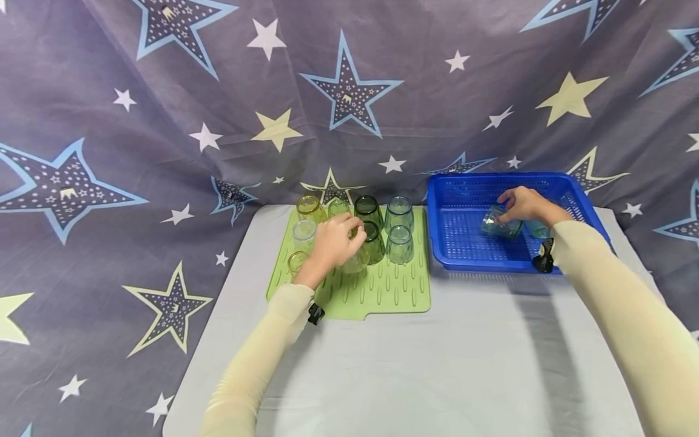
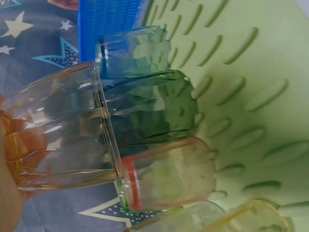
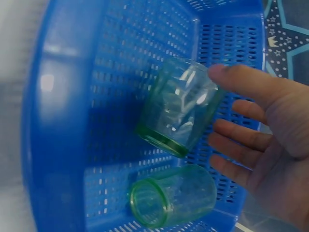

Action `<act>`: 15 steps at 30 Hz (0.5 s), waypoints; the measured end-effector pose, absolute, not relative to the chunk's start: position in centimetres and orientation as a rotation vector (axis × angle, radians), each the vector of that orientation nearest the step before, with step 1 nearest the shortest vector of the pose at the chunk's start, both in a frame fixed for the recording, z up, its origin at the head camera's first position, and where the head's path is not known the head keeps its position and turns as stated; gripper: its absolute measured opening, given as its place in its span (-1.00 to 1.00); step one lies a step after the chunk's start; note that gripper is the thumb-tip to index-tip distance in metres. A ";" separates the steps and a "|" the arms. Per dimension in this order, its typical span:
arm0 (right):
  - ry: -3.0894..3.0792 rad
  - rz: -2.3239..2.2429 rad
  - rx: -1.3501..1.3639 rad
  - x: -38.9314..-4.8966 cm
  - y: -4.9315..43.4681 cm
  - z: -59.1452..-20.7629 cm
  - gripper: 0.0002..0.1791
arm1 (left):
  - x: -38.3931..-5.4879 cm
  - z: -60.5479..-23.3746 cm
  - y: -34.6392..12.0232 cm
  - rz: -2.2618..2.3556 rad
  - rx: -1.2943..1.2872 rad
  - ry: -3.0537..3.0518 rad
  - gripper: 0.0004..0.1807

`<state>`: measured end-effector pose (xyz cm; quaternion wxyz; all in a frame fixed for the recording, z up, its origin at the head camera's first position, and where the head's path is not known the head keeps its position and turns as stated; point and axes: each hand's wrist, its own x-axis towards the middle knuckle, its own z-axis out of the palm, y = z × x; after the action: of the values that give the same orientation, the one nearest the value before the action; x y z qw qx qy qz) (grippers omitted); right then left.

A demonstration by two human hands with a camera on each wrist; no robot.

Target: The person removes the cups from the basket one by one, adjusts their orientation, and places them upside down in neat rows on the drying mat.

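My left hand (image 1: 335, 241) is over the green drying mat (image 1: 395, 300), fingers round the base of a clear, amber-tinted drinking glass (image 2: 67, 130). That glass is upside down, its rim towards the mat. Beside it on the mat stand a dark green glass (image 2: 149, 108), a pale blue glass (image 2: 135, 53) and a pinkish glass (image 2: 169, 174). My right hand (image 1: 525, 204) is inside the blue basket (image 1: 475, 266), fingers loosely spread beside a pale green glass (image 3: 181, 106). The thumb tip overlaps this glass's edge. A second green glass (image 3: 174, 195) lies on its side near it.
More upturned glasses stand in rows on the mat, among them a yellow glass (image 1: 310, 209) and a bluish glass (image 1: 400, 243). The basket stands right of the mat on the white table (image 1: 437, 364). A star-patterned cloth (image 1: 349, 91) hangs behind.
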<state>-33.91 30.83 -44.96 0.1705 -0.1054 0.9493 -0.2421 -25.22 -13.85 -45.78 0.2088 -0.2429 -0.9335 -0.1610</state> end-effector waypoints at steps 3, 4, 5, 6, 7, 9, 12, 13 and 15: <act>2.704 -0.664 -0.290 -33.9 30.8 -45.5 -0.27 | -25.1 -46.1 -14.1 -0.439 -0.675 -2.616 -0.67; 2.710 -0.660 -0.292 -34.0 30.8 -45.6 -0.27 | -25.1 -46.3 -14.2 -0.438 -0.676 -2.619 -0.68; 2.710 -0.656 -0.288 -34.0 30.8 -45.8 -0.28 | -25.0 -46.4 -14.2 -0.439 -0.675 -2.623 -0.69; 2.715 -0.649 -0.291 -34.1 30.7 -45.9 -0.28 | -25.0 -46.6 -14.3 -0.443 -0.676 -2.626 -0.69; 2.722 -0.639 -0.296 -34.1 30.7 -46.0 -0.28 | -25.0 -46.7 -14.4 -0.444 -0.676 -2.630 -0.70; 2.739 -0.628 -0.301 -34.2 30.6 -46.3 -0.29 | -24.9 -47.0 -14.5 -0.438 -0.677 -2.641 -0.70; 2.777 -0.576 -0.297 -34.3 30.5 -46.5 -0.31 | -24.7 -47.3 -14.7 -0.417 -0.674 -2.658 -0.67; 2.787 -0.558 -0.288 -34.3 30.4 -46.5 -0.32 | -24.7 -47.5 -14.8 -0.408 -0.673 -2.661 -0.66; 2.801 -0.522 -0.263 -34.2 30.3 -46.5 -0.33 | -24.5 -47.8 -14.9 -0.401 -0.673 -2.661 -0.66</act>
<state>-34.21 30.32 -46.50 0.1399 -0.0911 0.9693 -0.1806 -24.55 -14.93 -47.78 0.1827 -0.2383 -0.9432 -0.1421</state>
